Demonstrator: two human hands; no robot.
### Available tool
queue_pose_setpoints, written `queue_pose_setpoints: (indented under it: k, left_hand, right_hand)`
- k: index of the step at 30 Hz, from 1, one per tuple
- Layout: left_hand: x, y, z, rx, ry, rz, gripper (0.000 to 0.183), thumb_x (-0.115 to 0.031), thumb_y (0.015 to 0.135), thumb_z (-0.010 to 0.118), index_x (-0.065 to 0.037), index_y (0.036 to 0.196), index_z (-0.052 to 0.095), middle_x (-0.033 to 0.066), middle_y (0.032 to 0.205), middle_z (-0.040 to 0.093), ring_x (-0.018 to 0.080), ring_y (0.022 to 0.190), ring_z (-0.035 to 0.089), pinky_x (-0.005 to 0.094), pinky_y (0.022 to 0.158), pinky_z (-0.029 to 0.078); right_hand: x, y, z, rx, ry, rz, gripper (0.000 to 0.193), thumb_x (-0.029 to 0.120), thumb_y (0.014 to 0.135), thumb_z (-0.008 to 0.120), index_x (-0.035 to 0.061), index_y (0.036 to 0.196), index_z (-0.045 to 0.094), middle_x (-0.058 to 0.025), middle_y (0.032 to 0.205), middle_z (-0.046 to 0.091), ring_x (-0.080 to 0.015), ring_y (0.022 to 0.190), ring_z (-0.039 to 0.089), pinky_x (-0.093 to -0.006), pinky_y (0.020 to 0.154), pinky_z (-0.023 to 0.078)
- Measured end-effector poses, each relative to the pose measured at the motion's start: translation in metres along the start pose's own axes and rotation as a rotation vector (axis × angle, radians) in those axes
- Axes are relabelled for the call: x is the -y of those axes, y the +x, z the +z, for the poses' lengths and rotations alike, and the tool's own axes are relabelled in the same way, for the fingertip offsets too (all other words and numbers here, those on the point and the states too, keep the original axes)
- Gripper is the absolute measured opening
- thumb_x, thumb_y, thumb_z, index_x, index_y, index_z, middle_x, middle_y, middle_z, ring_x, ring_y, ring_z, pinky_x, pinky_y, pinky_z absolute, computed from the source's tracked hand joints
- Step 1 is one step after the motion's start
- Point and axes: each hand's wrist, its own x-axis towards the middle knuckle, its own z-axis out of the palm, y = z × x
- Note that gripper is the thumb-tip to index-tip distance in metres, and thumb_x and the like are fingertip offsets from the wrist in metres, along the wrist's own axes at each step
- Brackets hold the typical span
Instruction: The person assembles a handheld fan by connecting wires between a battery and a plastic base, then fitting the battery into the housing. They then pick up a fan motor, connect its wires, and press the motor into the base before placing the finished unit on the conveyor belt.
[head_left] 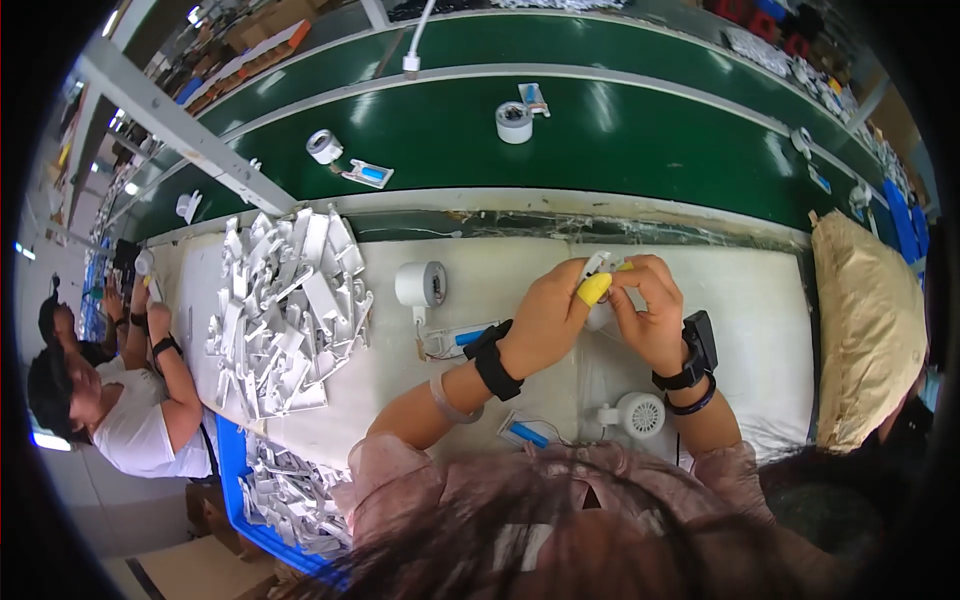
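Close together above the table's right half, both hands work at a small white plastic part. My left hand is closed on it, with a yellow cover over the thumb. The fingers of my right hand are pinched at the part's right side; the fingertips hide much of it. Left of my hands stands a white round unit with a grey rim, beside an opened handle shell with a blue battery. Nearer me lie a white grilled fan head and another blue battery in a white shell.
White plastic shells are heaped on the table's left, above a blue crate of similar pieces. A green conveyor carries several round units beyond. A tan sack stands right; a person works at far left.
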Motion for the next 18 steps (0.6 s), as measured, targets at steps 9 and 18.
queue_pose_setpoints:
  k: [9,18]
  left_hand:
    - [0.032,0.099,-0.191,-0.423,0.544,-0.116,0.040,-0.023,0.088,0.060,0.005,0.116,0.058,0.0223,0.103,0.065,0.0320,0.095,0.065,0.0347,0.085,0.050]
    - [0.119,0.127,-0.346,-1.133,0.497,-0.981,0.057,-0.033,0.079,0.063,-0.002,0.126,0.057,0.0153,0.136,0.051,0.0331,0.125,0.047,0.0393,0.103,0.040]
  right_hand:
    - [-0.079,0.077,0.003,-0.100,0.316,0.174,0.004,0.004,0.092,0.063,0.0015,0.091,0.059,-0.0019,0.086,0.063,-0.0071,0.080,0.058,-0.0210,0.073,0.047]
    - [-0.169,0.102,0.014,-0.183,0.040,0.209,0.014,0.012,0.091,0.065,-0.0019,0.094,0.064,-0.0052,0.083,0.067,-0.0104,0.076,0.062,-0.0247,0.069,0.050]
